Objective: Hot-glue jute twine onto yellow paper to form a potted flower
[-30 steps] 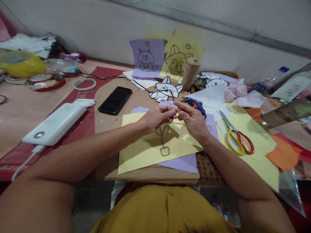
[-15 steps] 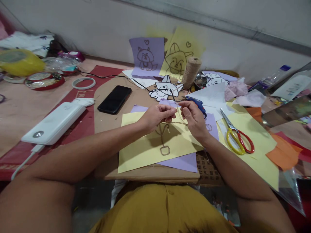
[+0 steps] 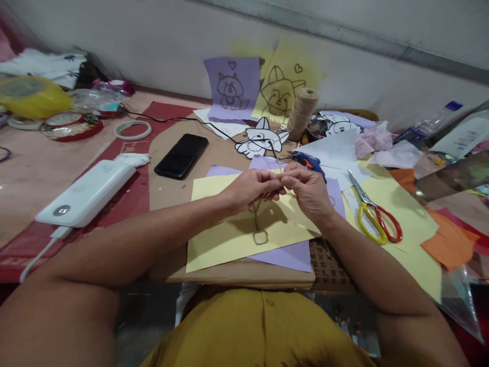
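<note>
My left hand [image 3: 256, 187] and my right hand [image 3: 306, 189] meet fingertip to fingertip above a yellow sheet of paper [image 3: 214, 239]. Both pinch a thin piece of brown twine [image 3: 280, 167], whose short end sticks up between them. On the sheet, a twine outline [image 3: 261, 237] shows a small square with a line running up from it, its upper part hidden by my hands and their shadow. Purple paper [image 3: 294, 257] lies underneath. Just beyond my right hand rests a blue glue gun [image 3: 307, 162], partly covered by that hand.
Scissors [image 3: 372, 214] with yellow and red handles lie at right. A twine spool [image 3: 303, 113] stands behind, beside a white fox cutout [image 3: 263, 138] and two propped twine pictures [image 3: 234, 89]. At left are a black phone [image 3: 182, 156], a power bank [image 3: 86, 193] and a tape roll [image 3: 133, 130].
My hands have come together, the right one moving down and left until its fingertips meet the left's. Less of the twine shows between them. The view has shifted slightly.
</note>
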`<action>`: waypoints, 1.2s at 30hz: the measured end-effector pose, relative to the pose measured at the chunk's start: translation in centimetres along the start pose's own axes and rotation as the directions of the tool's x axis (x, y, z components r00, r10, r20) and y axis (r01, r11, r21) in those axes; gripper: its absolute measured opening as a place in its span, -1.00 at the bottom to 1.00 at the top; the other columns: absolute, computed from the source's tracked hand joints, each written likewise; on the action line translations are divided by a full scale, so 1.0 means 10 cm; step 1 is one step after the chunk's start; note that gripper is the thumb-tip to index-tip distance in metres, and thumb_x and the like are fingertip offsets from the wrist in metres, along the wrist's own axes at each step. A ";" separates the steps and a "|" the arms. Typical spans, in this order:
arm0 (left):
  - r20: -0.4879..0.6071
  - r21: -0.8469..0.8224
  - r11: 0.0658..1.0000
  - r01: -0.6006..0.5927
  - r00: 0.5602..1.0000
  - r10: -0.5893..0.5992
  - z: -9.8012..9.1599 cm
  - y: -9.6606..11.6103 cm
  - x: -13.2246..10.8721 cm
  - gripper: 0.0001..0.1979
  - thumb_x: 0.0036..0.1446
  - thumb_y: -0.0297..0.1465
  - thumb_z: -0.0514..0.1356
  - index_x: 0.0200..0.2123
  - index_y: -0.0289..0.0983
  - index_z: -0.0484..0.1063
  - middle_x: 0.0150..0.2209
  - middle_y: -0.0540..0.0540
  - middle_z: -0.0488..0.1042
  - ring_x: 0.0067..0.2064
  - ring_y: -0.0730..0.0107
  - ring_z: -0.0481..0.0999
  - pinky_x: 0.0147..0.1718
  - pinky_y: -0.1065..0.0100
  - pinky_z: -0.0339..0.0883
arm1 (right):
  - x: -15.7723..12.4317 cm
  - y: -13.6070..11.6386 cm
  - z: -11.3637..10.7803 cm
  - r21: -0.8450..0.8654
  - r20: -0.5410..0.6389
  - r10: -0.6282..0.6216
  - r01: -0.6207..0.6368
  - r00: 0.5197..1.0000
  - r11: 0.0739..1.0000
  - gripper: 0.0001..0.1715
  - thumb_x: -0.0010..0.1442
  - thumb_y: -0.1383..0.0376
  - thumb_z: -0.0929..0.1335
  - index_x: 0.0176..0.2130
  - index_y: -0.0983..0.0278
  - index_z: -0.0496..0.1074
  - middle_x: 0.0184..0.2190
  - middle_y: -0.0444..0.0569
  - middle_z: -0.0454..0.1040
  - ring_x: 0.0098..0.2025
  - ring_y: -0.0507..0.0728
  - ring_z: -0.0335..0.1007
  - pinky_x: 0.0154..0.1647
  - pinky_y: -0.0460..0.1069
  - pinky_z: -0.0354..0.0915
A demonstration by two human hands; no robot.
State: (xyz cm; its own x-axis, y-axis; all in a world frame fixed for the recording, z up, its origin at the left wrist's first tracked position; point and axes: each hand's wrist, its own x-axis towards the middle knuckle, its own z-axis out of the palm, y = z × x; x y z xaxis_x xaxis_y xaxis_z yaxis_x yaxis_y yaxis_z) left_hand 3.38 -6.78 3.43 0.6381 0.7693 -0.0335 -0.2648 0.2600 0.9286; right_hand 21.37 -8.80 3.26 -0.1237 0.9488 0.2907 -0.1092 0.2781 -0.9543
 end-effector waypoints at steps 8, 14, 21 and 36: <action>0.108 0.123 0.992 -0.030 0.994 0.017 -0.01 0.00 -0.02 -0.76 0.11 -0.26 0.41 -0.31 -0.34 0.60 -0.32 -0.10 0.59 -0.33 0.50 0.48 -0.25 0.38 0.27 | -0.04 -0.15 -0.03 -0.021 -0.024 0.054 -0.054 0.998 0.998 -0.88 -0.04 0.23 0.61 -0.49 0.13 0.64 -0.39 -0.15 0.35 -0.38 0.01 0.28 -0.41 -0.03 0.31; 0.140 0.209 0.977 -0.035 0.990 0.006 0.01 0.05 -0.05 -0.74 0.19 -0.22 0.36 -0.33 -0.34 0.61 -0.34 -0.09 0.58 -0.32 0.49 0.48 -0.22 0.39 0.31 | -0.05 -0.18 -0.06 -0.272 -0.002 -0.019 0.018 1.000 0.962 -0.80 0.02 0.15 0.57 -0.51 0.18 0.60 -0.38 -0.09 0.39 -0.27 0.08 0.30 -0.27 0.02 0.28; 0.167 0.243 0.970 -0.023 0.986 -0.018 0.06 0.10 -0.09 -0.72 0.20 -0.19 0.35 -0.34 -0.33 0.62 -0.34 -0.11 0.59 -0.32 0.47 0.50 -0.22 0.40 0.34 | -0.05 -0.17 -0.04 -0.201 -0.011 -0.036 0.033 0.999 0.979 -0.59 -0.08 0.18 0.62 -0.60 0.23 0.39 -0.41 -0.15 0.32 -0.26 0.06 0.26 -0.21 0.01 0.21; -0.027 -0.012 1.000 -0.022 0.999 0.021 0.03 0.04 -0.04 -0.68 -0.02 -0.24 0.49 -0.39 -0.37 0.54 -0.43 -0.05 0.57 -0.45 0.56 0.48 -0.39 0.45 0.31 | 0.01 -0.12 -0.16 -0.243 0.118 0.015 0.014 0.993 0.970 -0.43 0.31 -0.13 0.33 0.22 -0.04 0.41 0.03 -0.09 0.49 0.04 0.13 0.38 0.12 0.11 0.30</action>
State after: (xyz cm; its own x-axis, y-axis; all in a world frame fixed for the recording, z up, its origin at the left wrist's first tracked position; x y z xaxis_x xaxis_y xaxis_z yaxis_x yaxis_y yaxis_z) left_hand 3.20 -7.16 3.96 0.6123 0.7903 -0.0238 -0.2870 0.2502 0.9247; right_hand 23.06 -8.85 4.35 -0.2404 0.9287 0.2825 0.1322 0.3196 -0.9383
